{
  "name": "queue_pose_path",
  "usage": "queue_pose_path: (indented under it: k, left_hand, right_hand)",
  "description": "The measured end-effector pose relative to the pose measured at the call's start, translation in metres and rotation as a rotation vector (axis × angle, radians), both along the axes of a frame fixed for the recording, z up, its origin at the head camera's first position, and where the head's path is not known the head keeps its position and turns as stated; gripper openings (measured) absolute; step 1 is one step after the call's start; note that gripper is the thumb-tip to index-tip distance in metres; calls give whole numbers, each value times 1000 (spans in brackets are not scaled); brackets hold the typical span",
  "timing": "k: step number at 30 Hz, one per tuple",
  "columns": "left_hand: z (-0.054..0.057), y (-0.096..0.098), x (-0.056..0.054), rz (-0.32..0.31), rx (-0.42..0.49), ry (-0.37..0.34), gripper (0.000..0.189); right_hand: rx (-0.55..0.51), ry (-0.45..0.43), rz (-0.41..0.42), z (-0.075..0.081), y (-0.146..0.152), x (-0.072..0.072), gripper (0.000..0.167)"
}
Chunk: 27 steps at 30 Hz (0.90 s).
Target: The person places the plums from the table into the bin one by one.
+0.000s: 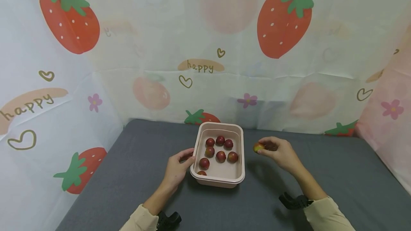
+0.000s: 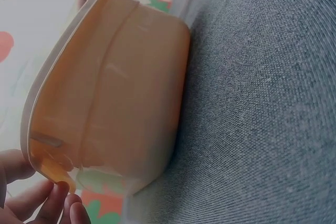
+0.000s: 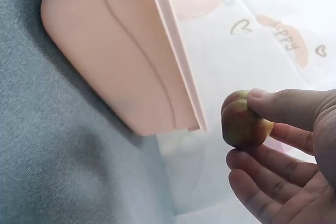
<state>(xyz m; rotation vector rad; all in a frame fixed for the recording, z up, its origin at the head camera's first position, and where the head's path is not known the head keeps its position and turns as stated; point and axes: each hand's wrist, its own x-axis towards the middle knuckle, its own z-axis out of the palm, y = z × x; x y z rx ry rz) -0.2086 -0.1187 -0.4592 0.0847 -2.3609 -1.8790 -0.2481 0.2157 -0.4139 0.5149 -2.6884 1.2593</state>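
Note:
A pale pink plastic container (image 1: 221,170) stands on the dark cloth with several reddish plums (image 1: 221,156) scattered inside. At its left side my left hand (image 1: 174,170) grips the rim, thumb on top and fingers below, as the left wrist view shows beside the container's wall (image 2: 131,87). To the right of the container, my right hand (image 1: 282,154) holds a yellow-green and red plum (image 1: 258,147) between thumb and fingers, above the cloth. Seen in the right wrist view, this plum (image 3: 239,121) is pinched near the fingertips, apart from the container's rim.
Dark grey cloth (image 1: 135,159) covers the table. A white curtain (image 1: 154,45) printed with strawberries, hearts and "happy" hangs behind it and along the sides. Black wrist mounts (image 1: 293,201) sit by the cream sleeves (image 1: 327,216).

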Motion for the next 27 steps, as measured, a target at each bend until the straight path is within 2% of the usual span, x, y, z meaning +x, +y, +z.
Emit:
queue_pose_path:
  k: [17,27]
  left_hand:
    - [0,-1,-3,7,-1,-9,33]
    - [1,-1,-2,12,1,-1,33]
  right_hand:
    - [-15,-29,7,14,-18,-7,33]
    - [-41,-24,60,15,-34,-16,32]
